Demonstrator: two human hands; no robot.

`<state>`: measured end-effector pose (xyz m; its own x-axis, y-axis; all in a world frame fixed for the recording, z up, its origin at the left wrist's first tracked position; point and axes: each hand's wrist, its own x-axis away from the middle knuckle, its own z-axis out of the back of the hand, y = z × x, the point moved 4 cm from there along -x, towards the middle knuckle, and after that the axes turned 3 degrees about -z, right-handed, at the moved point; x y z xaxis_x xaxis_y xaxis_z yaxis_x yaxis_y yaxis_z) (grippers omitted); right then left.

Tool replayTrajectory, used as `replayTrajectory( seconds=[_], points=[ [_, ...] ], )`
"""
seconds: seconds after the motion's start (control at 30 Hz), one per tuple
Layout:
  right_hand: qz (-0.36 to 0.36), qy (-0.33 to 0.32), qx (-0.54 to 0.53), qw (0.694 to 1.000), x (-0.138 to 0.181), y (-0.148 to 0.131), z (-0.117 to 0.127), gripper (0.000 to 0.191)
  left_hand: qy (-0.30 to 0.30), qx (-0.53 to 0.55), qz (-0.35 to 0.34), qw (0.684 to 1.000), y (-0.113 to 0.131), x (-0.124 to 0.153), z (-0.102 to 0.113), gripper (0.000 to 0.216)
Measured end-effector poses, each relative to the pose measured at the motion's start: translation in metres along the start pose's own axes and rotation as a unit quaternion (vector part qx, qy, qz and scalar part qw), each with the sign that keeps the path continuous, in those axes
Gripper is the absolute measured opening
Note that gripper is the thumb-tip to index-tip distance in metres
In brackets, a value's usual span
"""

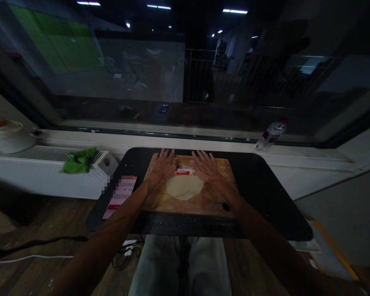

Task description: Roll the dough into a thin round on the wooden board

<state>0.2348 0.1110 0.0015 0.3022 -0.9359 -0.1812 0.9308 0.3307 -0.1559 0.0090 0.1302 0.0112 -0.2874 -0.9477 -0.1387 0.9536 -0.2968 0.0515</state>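
Note:
A thin, pale sheet of dough (185, 188) lies flat on a wooden cutting board (191, 207). Across its far edge is a white cylinder with a red label (183, 172), its two ends hidden by my hands. My left hand (164, 165) rests at the left end, palm down with its fingers stretched forward. At the right end, my right hand (206, 166) lies palm down too, fingers spread. Both hands touch or sit right beside the cylinder; the exact contact under the palms is hidden.
The board sits on a black table (265, 193). A phone (120, 197) lies on the table's left side. A green cloth (79, 160) hangs on the radiator (49, 154), near a white basin (10, 137). A plastic bottle (271, 135) leans by the window at right.

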Motion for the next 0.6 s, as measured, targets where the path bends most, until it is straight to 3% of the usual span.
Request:
replayTrajectory(
  seconds=[0.3,0.6],
  points=[
    [-0.013,0.004,-0.008,1.0,0.042,-0.002,-0.024,0.068,-0.014,0.017,-0.031,0.999,0.017,0.042,0.005,0.059],
    [0.024,0.09,-0.028,0.995,0.102,-0.03,0.005,0.062,0.075,0.037,-0.059,0.995,0.033,0.104,0.011,0.059]
  ],
)
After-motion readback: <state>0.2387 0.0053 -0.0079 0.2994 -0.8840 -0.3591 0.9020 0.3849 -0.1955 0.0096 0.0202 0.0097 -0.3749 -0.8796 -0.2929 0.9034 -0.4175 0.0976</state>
